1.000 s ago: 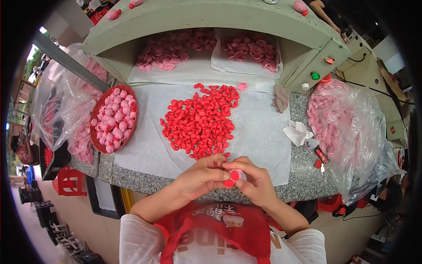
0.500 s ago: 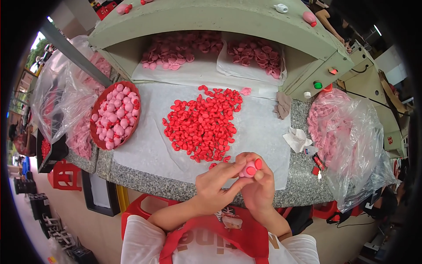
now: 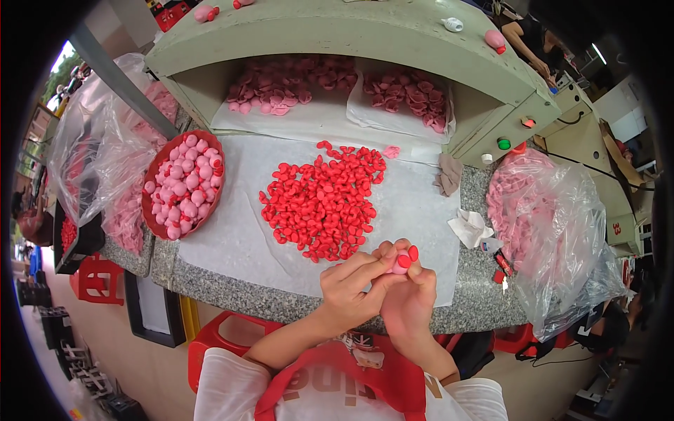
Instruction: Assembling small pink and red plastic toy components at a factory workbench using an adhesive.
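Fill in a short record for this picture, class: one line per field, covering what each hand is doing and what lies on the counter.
left hand: pinches the pink toy piece
right hand: grips the same piece from below
piece: pink, two red caps on it
counter middle: pile of red caps on white sheet
counter left: red bowl of pink pieces
counter right: clear bag of pink parts

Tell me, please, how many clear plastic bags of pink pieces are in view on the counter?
2: one plastic bag at the left end, behind the red bowl, and one plastic bag at the right end. Others may lie outside the picture.
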A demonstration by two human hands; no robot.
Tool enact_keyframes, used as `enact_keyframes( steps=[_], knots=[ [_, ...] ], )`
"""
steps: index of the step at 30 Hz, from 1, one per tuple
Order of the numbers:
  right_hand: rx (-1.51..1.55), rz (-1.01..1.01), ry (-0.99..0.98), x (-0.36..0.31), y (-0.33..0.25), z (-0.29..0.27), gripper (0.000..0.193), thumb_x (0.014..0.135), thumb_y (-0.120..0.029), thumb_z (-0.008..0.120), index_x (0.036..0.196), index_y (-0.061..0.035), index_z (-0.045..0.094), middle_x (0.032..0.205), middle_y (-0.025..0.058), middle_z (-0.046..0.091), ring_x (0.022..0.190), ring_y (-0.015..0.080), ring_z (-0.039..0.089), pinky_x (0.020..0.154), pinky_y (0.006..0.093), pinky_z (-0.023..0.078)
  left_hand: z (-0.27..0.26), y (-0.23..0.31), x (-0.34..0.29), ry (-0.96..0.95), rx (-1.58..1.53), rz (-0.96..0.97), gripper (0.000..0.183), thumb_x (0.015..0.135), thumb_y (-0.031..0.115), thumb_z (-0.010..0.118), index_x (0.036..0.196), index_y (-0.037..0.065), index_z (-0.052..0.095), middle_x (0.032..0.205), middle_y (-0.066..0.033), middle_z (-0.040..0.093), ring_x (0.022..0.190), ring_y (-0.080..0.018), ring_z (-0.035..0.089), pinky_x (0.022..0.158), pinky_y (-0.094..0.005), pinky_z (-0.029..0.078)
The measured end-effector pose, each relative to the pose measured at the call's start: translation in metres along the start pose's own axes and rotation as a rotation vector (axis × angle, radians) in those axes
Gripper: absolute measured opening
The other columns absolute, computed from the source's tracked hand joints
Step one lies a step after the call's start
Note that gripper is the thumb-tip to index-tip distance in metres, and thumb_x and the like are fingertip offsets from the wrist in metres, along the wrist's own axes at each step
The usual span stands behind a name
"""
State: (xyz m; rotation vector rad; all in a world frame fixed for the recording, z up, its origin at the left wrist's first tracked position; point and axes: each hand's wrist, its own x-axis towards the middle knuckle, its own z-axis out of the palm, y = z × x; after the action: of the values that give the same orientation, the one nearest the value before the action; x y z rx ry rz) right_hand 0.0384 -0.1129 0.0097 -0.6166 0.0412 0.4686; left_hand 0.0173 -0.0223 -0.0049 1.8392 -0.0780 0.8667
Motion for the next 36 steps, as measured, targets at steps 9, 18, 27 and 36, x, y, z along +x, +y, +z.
enact_keyframes(
  steps=[9,18,27,36],
  knots=[
    [-0.191,-0.108,-0.039,-0.007,0.003,0.013,0.032,0.076,-0.026,0.052,0.098,-0.0037,0.045,0.095,0.0086,0.045,0.092,0.0174,0.046,0.086,0.0290,0.035,-0.007,-0.004,-0.011,0.054,-0.052,0.020,0.028,0.061,-0.004,0.072,0.087,-0.001,0.062,0.073,-0.0083,0.058,0.057,-0.0110,0.052,0.048,-0.0216,0.040],
    [-0.291,-0.289,-0.107,-0.014,0.008,0.022,0.033,0.079,-0.025,0.053,0.099,0.0008,0.048,0.099,0.0111,0.044,0.089,0.0169,0.046,0.084,0.0297,0.035,-0.007,-0.005,-0.020,0.141,-0.158,0.020,0.029,0.062,-0.003,0.072,0.089,0.003,0.061,0.073,-0.0092,0.059,0.059,-0.0162,0.056,0.052,-0.0252,0.045],
    [-0.273,-0.321,-0.102,-0.008,0.012,0.023,0.033,0.079,-0.025,0.054,0.098,0.0017,0.048,0.099,0.0109,0.044,0.089,0.0172,0.047,0.083,0.0296,0.036,-0.010,-0.010,-0.020,0.121,-0.161,-0.019,0.029,0.063,-0.001,0.072,0.090,0.004,0.060,0.075,-0.0094,0.060,0.060,-0.0163,0.056,0.054,-0.0250,0.044],
    [-0.441,-0.421,-0.150,-0.004,0.019,0.020,0.027,0.083,-0.016,0.050,0.102,0.0024,0.048,0.100,0.0106,0.045,0.090,0.0166,0.048,0.083,0.0288,0.038,-0.005,-0.003,-0.012,0.171,-0.194,-0.128,0.008,0.076,0.003,0.062,0.078,0.002,0.054,0.073,-0.0017,0.049,0.068,-0.0083,0.046,0.062,-0.0220,0.039]
  ],
)
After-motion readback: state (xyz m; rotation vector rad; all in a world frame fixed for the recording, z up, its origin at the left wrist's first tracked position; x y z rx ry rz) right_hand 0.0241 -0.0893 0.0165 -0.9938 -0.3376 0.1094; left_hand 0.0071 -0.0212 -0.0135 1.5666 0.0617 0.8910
